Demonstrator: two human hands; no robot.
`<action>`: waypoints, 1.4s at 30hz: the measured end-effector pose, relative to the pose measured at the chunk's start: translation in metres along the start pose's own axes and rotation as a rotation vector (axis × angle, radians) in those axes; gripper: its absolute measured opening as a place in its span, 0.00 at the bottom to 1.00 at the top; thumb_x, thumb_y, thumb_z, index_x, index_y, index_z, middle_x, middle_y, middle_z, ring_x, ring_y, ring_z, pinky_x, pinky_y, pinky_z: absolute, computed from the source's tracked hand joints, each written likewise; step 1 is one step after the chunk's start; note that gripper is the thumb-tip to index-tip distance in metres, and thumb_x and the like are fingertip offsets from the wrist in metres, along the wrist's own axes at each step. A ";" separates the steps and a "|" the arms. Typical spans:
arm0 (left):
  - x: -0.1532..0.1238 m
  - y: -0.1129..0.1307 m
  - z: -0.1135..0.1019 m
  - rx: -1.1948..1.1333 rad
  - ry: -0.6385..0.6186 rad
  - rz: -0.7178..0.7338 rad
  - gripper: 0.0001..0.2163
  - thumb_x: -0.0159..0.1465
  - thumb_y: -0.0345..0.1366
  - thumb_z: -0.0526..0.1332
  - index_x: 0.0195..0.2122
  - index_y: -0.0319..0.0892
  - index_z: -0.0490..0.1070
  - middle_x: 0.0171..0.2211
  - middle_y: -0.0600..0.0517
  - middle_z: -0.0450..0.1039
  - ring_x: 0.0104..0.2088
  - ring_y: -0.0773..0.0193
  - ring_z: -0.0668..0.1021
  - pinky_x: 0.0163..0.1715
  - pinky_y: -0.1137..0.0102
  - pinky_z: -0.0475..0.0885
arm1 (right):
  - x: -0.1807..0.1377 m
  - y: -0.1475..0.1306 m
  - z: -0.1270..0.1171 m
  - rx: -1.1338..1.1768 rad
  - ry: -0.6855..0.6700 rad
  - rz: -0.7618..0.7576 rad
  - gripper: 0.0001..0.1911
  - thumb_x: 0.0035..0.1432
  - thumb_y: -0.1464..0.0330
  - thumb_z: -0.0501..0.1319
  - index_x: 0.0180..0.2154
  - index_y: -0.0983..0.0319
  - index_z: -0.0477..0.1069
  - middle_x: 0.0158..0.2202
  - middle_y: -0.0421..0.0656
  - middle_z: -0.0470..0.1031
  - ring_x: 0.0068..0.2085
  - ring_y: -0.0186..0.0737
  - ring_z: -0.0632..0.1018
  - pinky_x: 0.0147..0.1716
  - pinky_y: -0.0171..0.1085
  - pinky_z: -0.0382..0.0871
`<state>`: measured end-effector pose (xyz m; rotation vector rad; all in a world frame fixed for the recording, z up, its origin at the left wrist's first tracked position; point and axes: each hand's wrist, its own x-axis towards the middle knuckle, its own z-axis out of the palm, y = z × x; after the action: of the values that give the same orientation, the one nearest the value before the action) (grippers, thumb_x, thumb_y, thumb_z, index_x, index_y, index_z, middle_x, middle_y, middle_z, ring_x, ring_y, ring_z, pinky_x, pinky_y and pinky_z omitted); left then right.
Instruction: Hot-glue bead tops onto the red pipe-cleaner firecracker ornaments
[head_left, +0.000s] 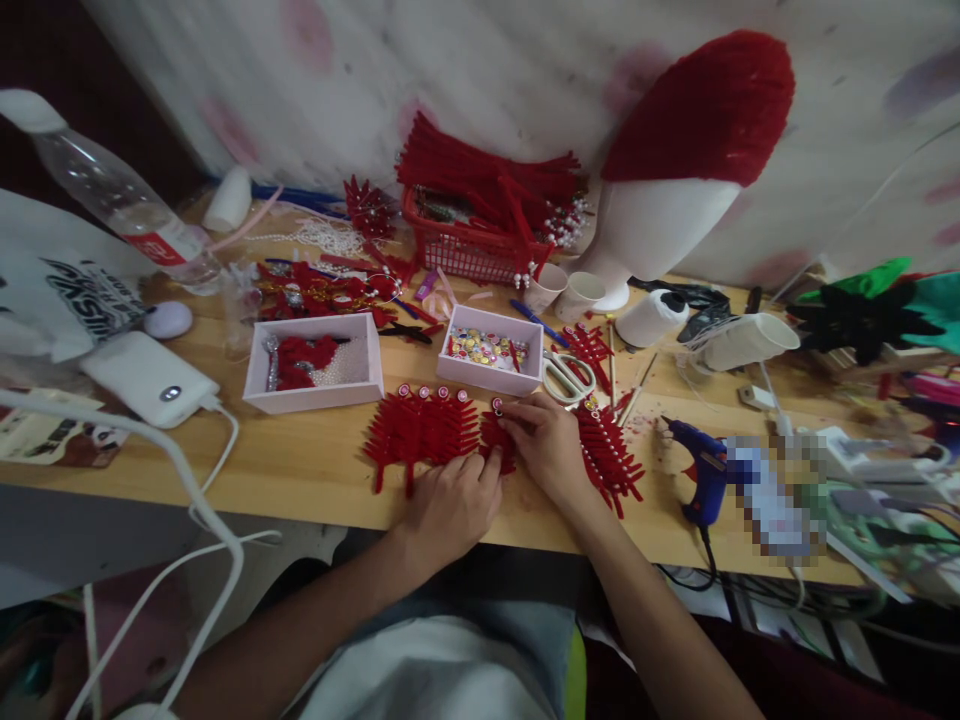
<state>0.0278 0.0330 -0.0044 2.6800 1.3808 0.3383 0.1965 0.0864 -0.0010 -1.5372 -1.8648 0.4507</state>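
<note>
Working on red fan piece (496,445), flat on bench (315,470) at right end of beaded row (424,428), just below pink bead box (491,362). Left hand (450,505) spread, fingertips pressing lower edge, not gripping. Right hand (547,445) fingertips drawn together on beaded top. Judged best: hold left pressure steady to keep ribs fanned, work only at the tip with the right, align with neighbouring pieces. Glue gun (701,470) well off to right.

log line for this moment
left hand on red piece | right hand at its bead | glue gun on table
</note>
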 end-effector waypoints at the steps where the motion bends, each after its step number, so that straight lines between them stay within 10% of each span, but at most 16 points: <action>1: 0.000 0.000 0.000 -0.001 0.000 -0.002 0.16 0.71 0.35 0.53 0.56 0.37 0.70 0.35 0.47 0.77 0.36 0.59 0.80 0.30 0.69 0.72 | 0.000 0.000 0.000 -0.010 0.002 0.001 0.11 0.60 0.72 0.61 0.40 0.59 0.82 0.35 0.44 0.78 0.36 0.40 0.78 0.38 0.38 0.72; 42: -0.001 0.001 0.001 -0.008 -0.010 0.002 0.16 0.71 0.35 0.53 0.57 0.38 0.69 0.35 0.48 0.76 0.36 0.58 0.80 0.30 0.67 0.72 | -0.002 -0.007 0.004 -0.298 -0.016 -0.068 0.14 0.67 0.71 0.54 0.37 0.60 0.79 0.38 0.47 0.76 0.37 0.41 0.75 0.38 0.37 0.67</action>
<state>0.0282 0.0322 -0.0055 2.6730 1.3714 0.3293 0.1884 0.0834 -0.0001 -1.6564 -2.0616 0.1582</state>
